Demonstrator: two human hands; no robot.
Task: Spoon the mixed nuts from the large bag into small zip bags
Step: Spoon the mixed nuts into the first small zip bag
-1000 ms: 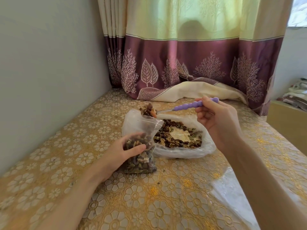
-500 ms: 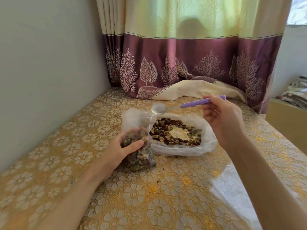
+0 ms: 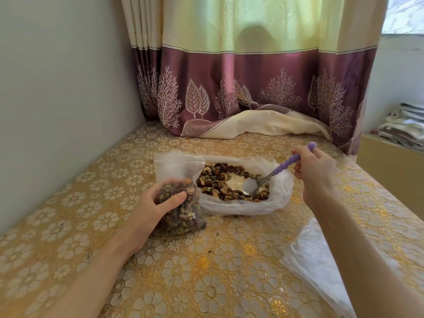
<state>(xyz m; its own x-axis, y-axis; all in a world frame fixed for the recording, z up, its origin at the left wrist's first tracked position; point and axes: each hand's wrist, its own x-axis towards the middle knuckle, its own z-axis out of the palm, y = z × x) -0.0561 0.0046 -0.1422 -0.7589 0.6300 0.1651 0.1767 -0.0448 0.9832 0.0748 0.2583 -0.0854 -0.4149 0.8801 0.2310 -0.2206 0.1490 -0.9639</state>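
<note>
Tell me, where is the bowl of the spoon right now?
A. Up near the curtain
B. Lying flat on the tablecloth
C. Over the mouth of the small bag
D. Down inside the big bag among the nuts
D: the empty spoon, held by the right hand, dips into the big bag by the nuts, while the left hand holds the small bag upright beside it.

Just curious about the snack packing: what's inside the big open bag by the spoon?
The large bag holds mixed nuts ringed around a bare pale patch, with the empty spoon bowl dipped in. What lies beneath the nuts is hidden.
</note>
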